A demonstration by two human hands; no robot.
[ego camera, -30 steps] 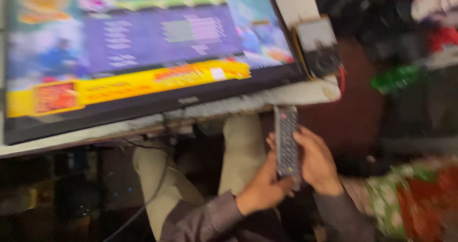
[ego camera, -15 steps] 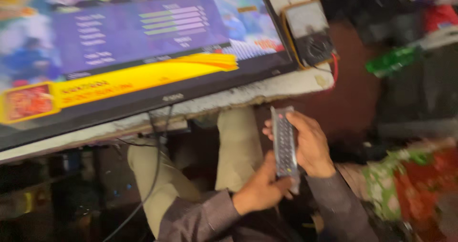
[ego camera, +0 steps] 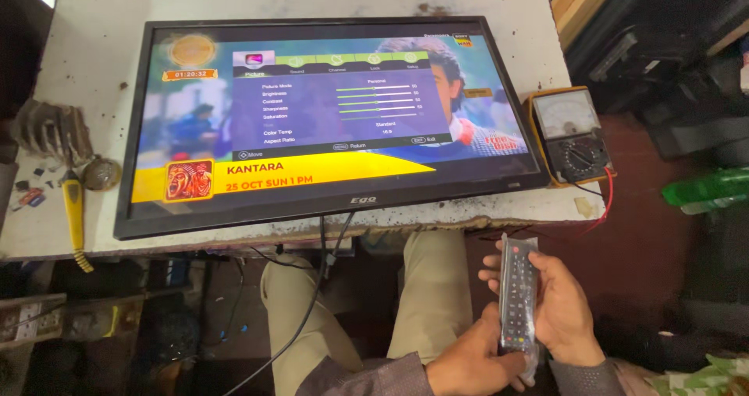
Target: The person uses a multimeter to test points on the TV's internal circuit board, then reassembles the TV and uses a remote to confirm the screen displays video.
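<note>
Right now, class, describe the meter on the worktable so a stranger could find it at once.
Start at the white worktable with the flat television lying on it. Just past the screen's right edge, near the table's corner, sits the meter. It alone has a yellow-orange case, a pale needle dial, a black round knob and a red lead.

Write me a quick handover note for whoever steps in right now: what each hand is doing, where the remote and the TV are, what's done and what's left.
Right hand: cradles the remote control from the side and behind, fingers wrapped around it.
Left hand: at the remote's lower end, thumb on the bottom buttons.
Remote: in a clear plastic sleeve, held over the lap and aimed toward the flat-screen TV.
TV: lying tilted on the white workbench, powered on, a picture-settings menu open over the broadcast. An analog multimeter sits at its right edge, a yellow-handled tool at its left.
Done: screen lit, menu up.
Left: the menu is not yet closed.
</note>
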